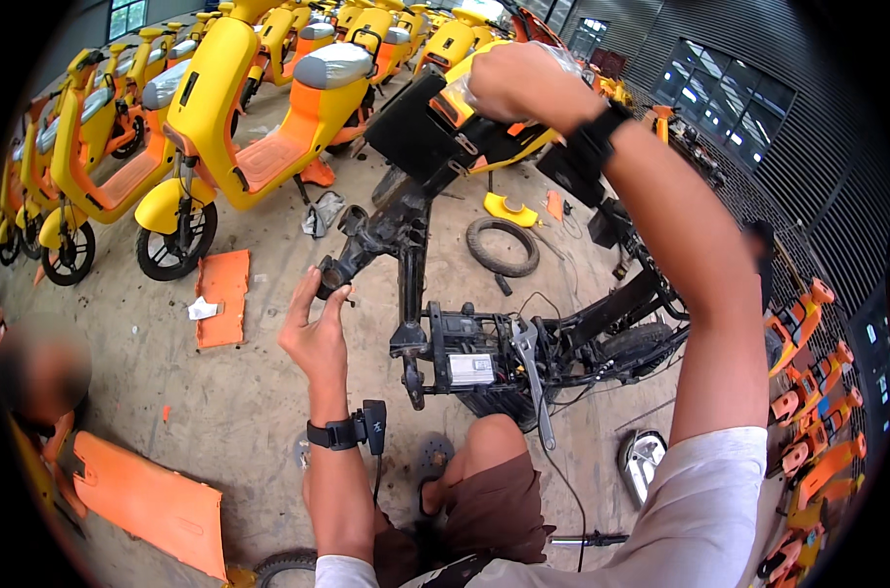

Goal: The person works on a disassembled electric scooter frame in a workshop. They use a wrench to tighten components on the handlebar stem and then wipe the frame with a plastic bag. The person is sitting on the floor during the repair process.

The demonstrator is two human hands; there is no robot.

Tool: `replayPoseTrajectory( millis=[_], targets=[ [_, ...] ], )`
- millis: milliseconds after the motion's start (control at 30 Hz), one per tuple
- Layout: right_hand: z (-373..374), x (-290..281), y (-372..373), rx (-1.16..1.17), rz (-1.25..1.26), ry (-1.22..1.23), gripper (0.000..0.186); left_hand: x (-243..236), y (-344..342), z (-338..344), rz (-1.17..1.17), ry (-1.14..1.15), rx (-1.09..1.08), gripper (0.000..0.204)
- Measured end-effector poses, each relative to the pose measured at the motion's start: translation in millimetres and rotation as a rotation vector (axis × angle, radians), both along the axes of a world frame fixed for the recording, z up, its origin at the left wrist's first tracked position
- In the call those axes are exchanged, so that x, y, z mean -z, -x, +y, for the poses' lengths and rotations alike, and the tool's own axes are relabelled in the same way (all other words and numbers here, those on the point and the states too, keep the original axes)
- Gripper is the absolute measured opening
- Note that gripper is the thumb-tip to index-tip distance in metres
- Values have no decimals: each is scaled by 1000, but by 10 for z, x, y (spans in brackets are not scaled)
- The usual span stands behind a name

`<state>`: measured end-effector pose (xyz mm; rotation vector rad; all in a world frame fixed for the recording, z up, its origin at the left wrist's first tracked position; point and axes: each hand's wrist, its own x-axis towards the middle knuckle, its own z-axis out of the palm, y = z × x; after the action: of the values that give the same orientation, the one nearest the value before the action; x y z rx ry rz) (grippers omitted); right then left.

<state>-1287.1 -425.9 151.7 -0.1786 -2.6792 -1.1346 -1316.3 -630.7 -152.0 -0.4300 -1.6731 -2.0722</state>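
Observation:
A stripped black scooter frame (412, 265) stands before me, its open tube end pointing toward my left side. Thumb and fingers of my left hand (315, 328) close around the rim of that tube end (333, 276). Raised high at the far right is my right hand (528, 83), curled into a fist; whatever it grips is hidden. Left of this fist, a black box-like part (408, 122) sits above the frame. An adjustable wrench (534, 382) rests across the frame beside a silver controller box (471, 368) with cables around it.
Yellow and orange scooters (268, 127) stand in rows behind. A loose tire (503, 246), a yellow cover (510, 209) and orange panels (151, 502) lie on the concrete floor. A person (43, 377) is at the left edge. A lamp-like part (643, 465) lies to the right.

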Motion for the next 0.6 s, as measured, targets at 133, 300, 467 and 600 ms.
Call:
replayPoseTrajectory(
  millis=[133, 300, 467, 600],
  targets=[
    [-103, -88, 138, 304, -40, 199, 37, -10, 2, -13, 33, 53, -37, 34],
    [-65, 200, -196, -133, 234, -106, 27, 44, 48, -7, 27, -4, 8, 39],
    [-55, 101, -121, -23, 126, -51, 27, 52, 28, 4, 21, 31, -12, 39],
    [-92, -10, 20, 79, -18, 50, 34, 12, 1, -8, 24, 91, -52, 39]
  ],
)
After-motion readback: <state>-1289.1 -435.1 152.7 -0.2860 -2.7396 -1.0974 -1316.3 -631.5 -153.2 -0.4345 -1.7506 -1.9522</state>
